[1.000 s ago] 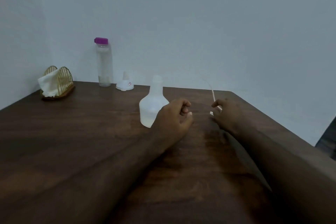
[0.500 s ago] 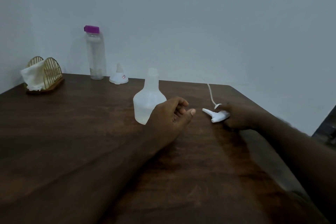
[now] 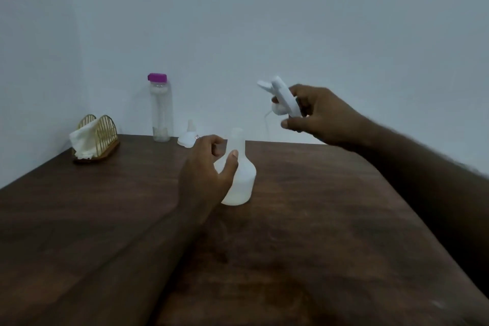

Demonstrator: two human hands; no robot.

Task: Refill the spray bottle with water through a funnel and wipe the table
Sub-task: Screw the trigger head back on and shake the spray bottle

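Note:
The translucent white spray bottle (image 3: pixel 242 180) stands uncapped in the middle of the dark wooden table (image 3: pixel 304 219). My left hand (image 3: pixel 206 172) wraps its shoulder, thumb on the front and fingers curled near the neck. My right hand (image 3: pixel 317 116) grips the white spray head (image 3: pixel 280 95) in the air, up and to the right of the bottle, and its thin dip tube (image 3: pixel 267 124) hangs down. A white funnel (image 3: pixel 188 137) sits mouth-down at the back. A clear water bottle (image 3: pixel 160 111) with a purple cap stands beside it.
A gold wire holder with a white cloth (image 3: pixel 92 137) stands at the table's back left corner. Pale walls close off the back and the left side. The table's right edge runs diagonally under my right forearm.
My right hand has picked the spray head up off the table and raised it. My left hand has moved from beside the bottle onto its shoulder.

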